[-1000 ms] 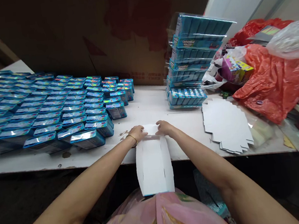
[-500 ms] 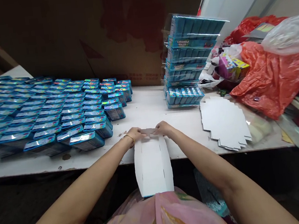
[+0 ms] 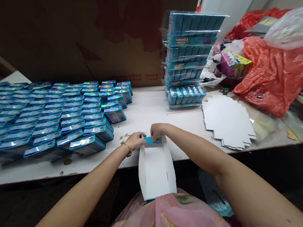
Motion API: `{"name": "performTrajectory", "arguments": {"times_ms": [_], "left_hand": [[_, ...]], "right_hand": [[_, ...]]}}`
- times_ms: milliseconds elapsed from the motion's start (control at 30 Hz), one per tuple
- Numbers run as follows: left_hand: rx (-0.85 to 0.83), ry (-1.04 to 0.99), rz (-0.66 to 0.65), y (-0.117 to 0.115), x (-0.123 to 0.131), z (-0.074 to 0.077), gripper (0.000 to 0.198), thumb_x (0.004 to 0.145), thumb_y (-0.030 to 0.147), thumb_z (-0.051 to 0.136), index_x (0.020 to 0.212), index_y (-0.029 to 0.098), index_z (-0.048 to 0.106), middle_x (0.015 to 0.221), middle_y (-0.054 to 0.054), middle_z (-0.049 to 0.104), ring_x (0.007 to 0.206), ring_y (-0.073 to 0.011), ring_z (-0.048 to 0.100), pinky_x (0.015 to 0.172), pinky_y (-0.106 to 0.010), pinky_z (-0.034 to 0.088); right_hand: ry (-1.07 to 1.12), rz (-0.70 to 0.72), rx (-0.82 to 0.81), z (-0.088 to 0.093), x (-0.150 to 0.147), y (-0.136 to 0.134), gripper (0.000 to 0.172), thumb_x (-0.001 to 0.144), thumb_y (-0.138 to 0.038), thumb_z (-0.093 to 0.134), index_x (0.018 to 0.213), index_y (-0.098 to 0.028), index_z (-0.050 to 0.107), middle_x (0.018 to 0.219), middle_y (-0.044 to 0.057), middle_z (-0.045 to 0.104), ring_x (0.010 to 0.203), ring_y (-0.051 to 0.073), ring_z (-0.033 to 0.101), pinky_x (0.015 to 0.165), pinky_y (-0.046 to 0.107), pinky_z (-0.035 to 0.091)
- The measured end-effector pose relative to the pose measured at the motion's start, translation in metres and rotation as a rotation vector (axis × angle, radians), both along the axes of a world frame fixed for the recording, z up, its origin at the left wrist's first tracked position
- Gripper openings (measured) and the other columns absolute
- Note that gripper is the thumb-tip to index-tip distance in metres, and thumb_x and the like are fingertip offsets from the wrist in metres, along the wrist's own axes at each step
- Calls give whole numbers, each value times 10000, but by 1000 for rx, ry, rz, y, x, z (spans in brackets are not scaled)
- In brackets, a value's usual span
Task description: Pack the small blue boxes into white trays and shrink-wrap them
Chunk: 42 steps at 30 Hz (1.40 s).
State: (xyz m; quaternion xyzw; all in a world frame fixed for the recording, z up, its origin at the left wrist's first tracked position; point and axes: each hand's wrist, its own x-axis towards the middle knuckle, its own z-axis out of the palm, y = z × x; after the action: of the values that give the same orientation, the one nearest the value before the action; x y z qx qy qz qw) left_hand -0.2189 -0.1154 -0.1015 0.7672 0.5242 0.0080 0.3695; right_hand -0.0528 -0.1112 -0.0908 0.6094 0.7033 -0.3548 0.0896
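Observation:
A partly folded cardboard tray (image 3: 155, 168), white inside, reaches from the table edge to my body, its long sides raised. At its far end a blue printed flap is folded inward. My left hand (image 3: 137, 140) grips the far left corner, thumb and fingers closed on the card. My right hand (image 3: 157, 131) is curled over the far end, its fingers pressing on the blue flap. The fingertips of both hands are partly hidden.
Rows of blue boxes (image 3: 69, 118) fill the table's left side. Plastic-wrapped blue packs (image 3: 186, 57) form a stack at the back right. Flat white card blanks (image 3: 228, 120) lie to the right, beside red plastic bags (image 3: 276, 72) and clutter. A large cardboard sheet (image 3: 56, 36) stands behind.
The tray's far end flap has been folded inward, so its blue printed face now shows. My right hand has shifted left over the flap, and my left hand has moved slightly lower.

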Motion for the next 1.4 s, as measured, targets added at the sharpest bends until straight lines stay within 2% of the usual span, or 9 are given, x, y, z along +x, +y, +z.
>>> {"name": "performTrajectory", "arguments": {"times_ms": [300,467,600,767,900,1000,1100,1267,1400], "left_hand": [[-132,-274,118,-16,-8,-10,562,624,222,555,1162,157,407,899,-45,637,808,-186,591,665,-284,456],[540,-192,-125,-80,-25,23,509,744,348,509,1230,226,419,1302,-87,439,1186,-268,392,987,-424,299],[743,-83,-281,-112,-29,12,522,798,334,457,1301,228,364,1351,-91,384,1234,-272,332,1039,-455,209],[834,5,-333,-72,-21,-37,491,827,260,423,1305,167,364,1364,-136,355,1262,-284,286,1048,-480,173],[782,37,-372,-36,-17,-53,381,808,211,462,1188,213,499,1280,-135,438,1157,-261,407,952,-417,337],[742,84,-371,-32,-16,-51,335,802,240,486,1133,265,534,1106,-108,531,1031,-245,468,854,-400,386],[742,171,-352,-37,-15,-46,277,820,289,467,1077,233,554,971,-98,563,926,-235,487,792,-384,387],[645,352,-390,-36,-9,-40,331,863,373,362,843,130,586,855,-124,591,852,-230,531,730,-334,398],[420,426,-330,-44,4,-26,380,847,442,363,852,150,605,863,-121,634,812,-227,586,702,-322,414]], "right_hand": [[-117,-8,225,-13,-24,-7,178,587,-52,621,729,-156,651,954,115,655,968,264,576,823,340,425],[-187,-179,221,-15,38,-10,181,609,-69,598,776,-118,649,910,162,649,838,271,623,676,311,476],[-219,-364,185,-29,66,-27,232,651,-86,548,865,-91,636,878,177,648,679,242,641,564,298,476],[-183,-480,156,-32,70,-34,127,673,-136,571,775,-115,644,701,123,652,666,223,636,569,270,464],[-156,-504,230,-12,68,-47,167,704,-259,613,809,-129,628,777,115,639,800,236,609,675,302,460],[-123,-297,531,-8,48,-73,355,728,-383,610,1010,-174,557,1046,117,565,1011,235,504,828,335,408],[-164,5,728,-24,22,-97,341,719,-365,636,992,-189,531,1019,83,550,965,220,489,812,346,399],[-261,61,654,-51,18,-97,158,803,-313,546,913,-200,533,928,41,574,884,185,508,696,287,397],[-192,226,513,-39,43,-77,159,796,-315,540,937,-244,556,934,7,607,858,162,543,646,246,372]]}}
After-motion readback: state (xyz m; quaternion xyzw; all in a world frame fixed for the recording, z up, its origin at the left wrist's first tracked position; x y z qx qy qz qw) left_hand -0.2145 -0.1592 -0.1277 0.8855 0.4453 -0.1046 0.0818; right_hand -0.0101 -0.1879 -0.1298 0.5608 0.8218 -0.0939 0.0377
